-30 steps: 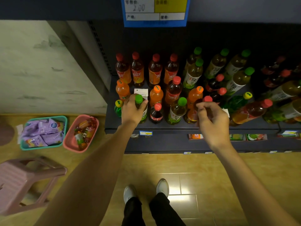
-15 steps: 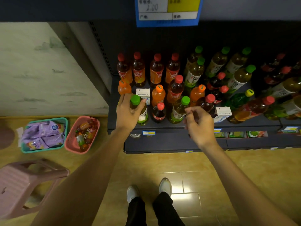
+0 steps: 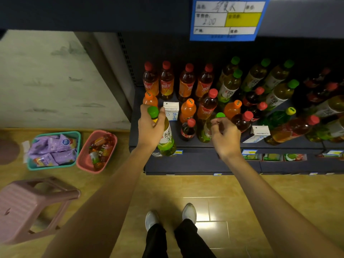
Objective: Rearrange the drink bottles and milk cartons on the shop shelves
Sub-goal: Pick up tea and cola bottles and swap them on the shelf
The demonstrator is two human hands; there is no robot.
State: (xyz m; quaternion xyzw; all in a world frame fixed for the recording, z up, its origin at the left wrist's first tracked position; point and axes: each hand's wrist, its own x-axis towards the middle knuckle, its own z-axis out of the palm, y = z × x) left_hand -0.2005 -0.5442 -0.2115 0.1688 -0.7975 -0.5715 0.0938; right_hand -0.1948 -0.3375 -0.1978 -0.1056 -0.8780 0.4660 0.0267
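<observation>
**Green tea bottle lifted off the front row**

Since a second ago my left hand (image 3: 151, 130) has pulled the green-capped green tea bottle (image 3: 166, 140) up and forward: it was standing at the front left of the shelf (image 3: 186, 146), now it hangs tilted over the shelf lip, fingers wrapped round its neck just under the cap. My right hand (image 3: 226, 136) has come off the red-capped bottle (image 3: 243, 121) further right and shifted left; it now sits at the second green tea bottle (image 3: 206, 131) in the front row, fingers curled near its neck. Can't tell if it actually grips it or only touches.

My read: first bottle is out of its slot and free to relocate, second likely next.

Readable text: the held bottle's label shows 绿茶. The milk carton (image 3: 171, 112) behind my left hand reads 纯牛奶. The red-capped back-row bottles (image 3: 166, 81) carry 冰红茶. The price tag (image 3: 226, 18) overhead shows a handwritten 2.00; the rest is too blurred. A purple packet in the teal basket (image 3: 54, 165) has a round logo, unreadable.
</observation>
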